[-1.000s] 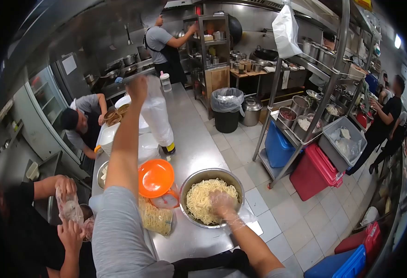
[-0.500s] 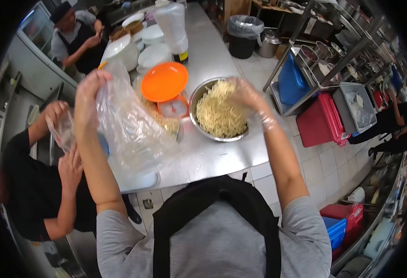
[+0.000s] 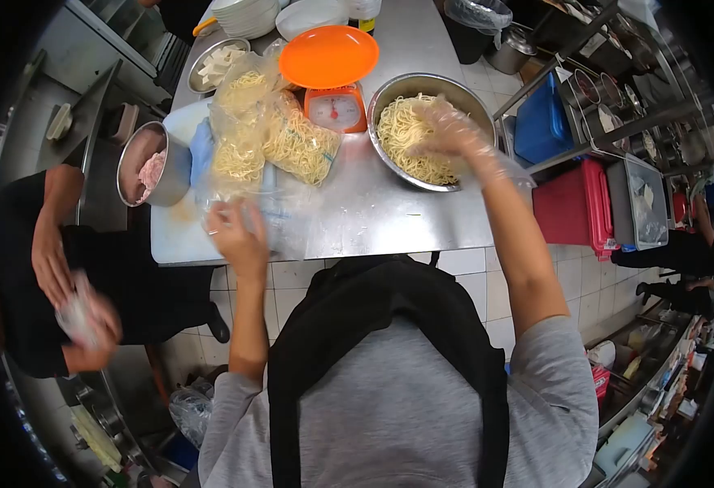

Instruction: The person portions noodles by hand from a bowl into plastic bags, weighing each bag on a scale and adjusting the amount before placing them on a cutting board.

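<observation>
Closest in, low centre of the frame, there's the person's black apron (image 3: 381, 325) over a grey shirt. Just above it, at the near edge of the stainless steel table (image 3: 389, 224), the left hand (image 3: 239, 234) is on a limp clear plastic bag (image 3: 288, 213). Its fingers are pinched on the film, and the bag lies flat on the steel at centre left.

Over at centre right, the right hand (image 3: 448, 134), in a thin clear glove, is down inside the wide round steel bowl (image 3: 392, 88). The fingers curl around a clump of the pale yellow noodles (image 3: 406, 142) that fill it.

Between the hands and a little farther up, filled bags of noodles (image 3: 300, 146) slump together on the table. Behind them stands a small orange kitchen scale (image 3: 334, 110) with a round orange tray, just beside the bowl's left rim.

At the table's left edge there's a round steel pot (image 3: 174, 167) with something pink inside. At the far left, a co-worker in black (image 3: 15, 268) presses both hands around something pale.

Right of the table, on the tiled floor, stand a red lidded bin (image 3: 572, 203) and a blue bin (image 3: 540, 122).
</observation>
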The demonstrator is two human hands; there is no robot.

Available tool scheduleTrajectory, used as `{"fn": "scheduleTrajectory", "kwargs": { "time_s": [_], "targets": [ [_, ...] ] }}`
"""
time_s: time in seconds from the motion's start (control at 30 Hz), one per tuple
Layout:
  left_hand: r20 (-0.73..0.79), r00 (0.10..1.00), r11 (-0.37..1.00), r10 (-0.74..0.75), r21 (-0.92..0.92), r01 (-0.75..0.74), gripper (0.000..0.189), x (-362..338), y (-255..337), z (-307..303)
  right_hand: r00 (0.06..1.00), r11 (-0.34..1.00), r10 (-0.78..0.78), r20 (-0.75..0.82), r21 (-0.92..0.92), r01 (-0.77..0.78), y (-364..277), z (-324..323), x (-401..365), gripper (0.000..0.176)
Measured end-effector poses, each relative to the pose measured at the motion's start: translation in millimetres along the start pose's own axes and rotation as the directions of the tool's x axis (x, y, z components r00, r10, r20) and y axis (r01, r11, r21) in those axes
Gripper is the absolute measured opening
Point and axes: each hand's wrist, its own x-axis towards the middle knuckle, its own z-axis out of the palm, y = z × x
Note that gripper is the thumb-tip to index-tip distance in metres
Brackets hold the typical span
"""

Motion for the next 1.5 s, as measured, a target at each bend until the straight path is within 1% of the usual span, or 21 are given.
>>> {"fn": "scheduleTrajectory", "kwargs": {
  "time_s": [0.03, 0.1, 0.2, 0.43, 0.5, 0.57, 0.63, 0.7, 0.77, 0.83, 0.9, 0.97, 1.03, 1.1, 1.17, 1.27, 1.33, 1.37, 1.43, 1.47, 1.5],
  "targets": [
    [0.138, 0.990, 0.953, 0.017, -0.302, 0.026, 0.033, -10, 12, -2, 0.998, 0.999, -0.031, 0.049, 0.043, 0.029, 11, 18, 5, 0.071],
    [0.290, 0.957, 0.970, 0.027, -0.238, 0.045, 0.028, -24, 32, -7, 0.993, 0.995, -0.071, 0.090, 0.078, 0.064, 28, 23, 16, 0.065],
    [0.249, 0.957, 0.982, 0.149, -0.149, -0.114, 0.026, -40, 15, 2, 0.998, 0.862, -0.049, -0.040, 0.503, 0.062, 36, -5, 22, 0.038],
    [0.256, 0.956, 0.915, 0.144, -0.401, -0.031, 0.020, -29, 1, 0, 0.963, 0.920, -0.064, -0.264, 0.358, 0.159, 18, -88, 18, 0.030],
    [0.534, 0.842, 0.559, -0.083, -0.674, 0.482, 0.020, -18, 9, -16, 0.974, 0.769, -0.054, -0.221, 0.613, 0.181, 17, -87, 17, 0.031],
    [0.605, 0.795, 0.369, -0.037, -0.731, 0.574, 0.021, -10, 14, -30, 0.980, 0.605, -0.059, -0.192, 0.774, 0.188, 21, -67, 14, 0.047],
    [0.515, 0.845, 0.243, 0.144, -0.846, 0.475, 0.024, -10, 9, -34, 0.992, 0.999, -0.036, 0.124, 0.034, 0.032, 30, -44, 18, 0.062],
    [0.486, 0.840, 0.192, 0.243, -0.872, 0.449, 0.025, -9, 1, -37, 0.941, 0.948, -0.127, 0.313, -0.242, 0.209, 25, -21, 7, 0.091],
    [0.668, 0.679, 0.269, 0.305, -0.744, 0.611, 0.032, 3, 12, -60, 0.959, 0.972, -0.003, 0.283, -0.225, 0.070, -1, -10, -19, 0.080],
    [0.643, 0.663, 0.261, 0.384, -0.764, 0.589, 0.034, 5, 13, -62, 0.974, 0.990, -0.003, 0.225, -0.137, 0.035, 16, 10, -12, 0.073],
    [0.431, 0.688, -0.017, 0.584, -0.841, 0.541, 0.028, 7, 16, -65, 0.986, 0.999, -0.002, 0.164, -0.049, 0.010, 31, 7, 1, 0.066],
    [0.451, 0.703, -0.064, 0.549, -0.816, 0.574, 0.021, 1, 16, -62, 0.997, 0.876, -0.072, -0.007, 0.477, 0.066, 45, -13, 14, 0.043],
    [0.394, 0.692, -0.086, 0.605, -0.832, 0.548, 0.017, 5, 14, -61, 0.964, 0.824, -0.203, -0.171, 0.502, 0.262, 38, -46, 21, 0.026],
    [0.454, 0.695, -0.110, 0.557, -0.790, 0.604, 0.015, 1, 7, -59, 0.987, 0.786, -0.003, -0.158, 0.610, 0.100, 1, -104, -13, 0.022],
    [0.513, 0.690, -0.135, 0.510, -0.745, 0.653, 0.015, -3, 3, -54, 0.897, 0.815, -0.334, -0.290, 0.389, 0.430, 12, -119, 19, 0.022],
    [0.482, 0.755, -0.309, 0.445, -0.708, 0.635, 0.013, -9, -5, -51, 0.868, 0.764, -0.167, -0.467, 0.495, 0.414, -14, -149, -12, 0.029],
    [0.766, 0.401, -0.688, 0.502, 0.073, 0.722, 0.015, -11, -16, -53, 0.838, 0.755, -0.170, -0.519, 0.478, 0.449, -17, -163, -6, 0.031],
    [0.766, 0.399, -0.686, 0.505, 0.076, 0.723, 0.015, -8, -7, -60, 0.904, 0.876, -0.143, -0.403, 0.373, 0.305, -24, -181, -8, 0.032],
    [0.639, 0.725, -0.332, 0.258, -0.646, 0.687, 0.007, -5, 12, -75, 0.954, 0.959, -0.089, -0.286, 0.233, 0.159, -29, -190, -10, 0.032],
    [0.639, 0.724, -0.332, 0.260, -0.645, 0.688, 0.007, -5, 6, -72, 0.949, 0.906, -0.116, -0.292, 0.362, 0.222, -31, -188, -12, 0.032],
    [0.667, 0.704, -0.108, 0.243, -0.703, 0.703, 0.004, -5, -6, -68, 0.943, 0.831, -0.141, -0.303, 0.482, 0.279, -34, -185, -15, 0.032]
  ]
}}
